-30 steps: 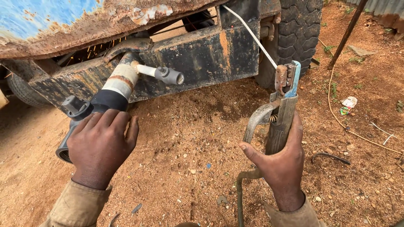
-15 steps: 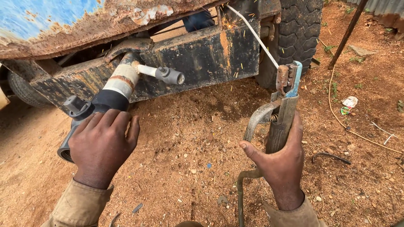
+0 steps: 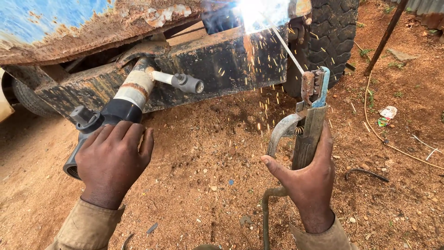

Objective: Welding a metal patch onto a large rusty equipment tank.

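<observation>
The electrode holder point(image 3: 309, 125) stands upright in the right hand point(image 3: 305, 183), whose fingers are wrapped tight about its handle with the thumb stretched out to the left beside the curved lever. From its clamp a thin welding rod point(image 3: 286, 48) slants up and away from that hand to the dark steel frame rail point(image 3: 217, 65), where a white arc point(image 3: 252, 11) glares and sparks fall toward the sandy ground point(image 3: 208, 176). The left hand point(image 3: 113, 159) lies palm down, fingers curled over the black end of a grey and white cylinder point(image 3: 127, 99) under the rail. A tyre point(image 3: 330, 34) stands beyond the right hand.
</observation>
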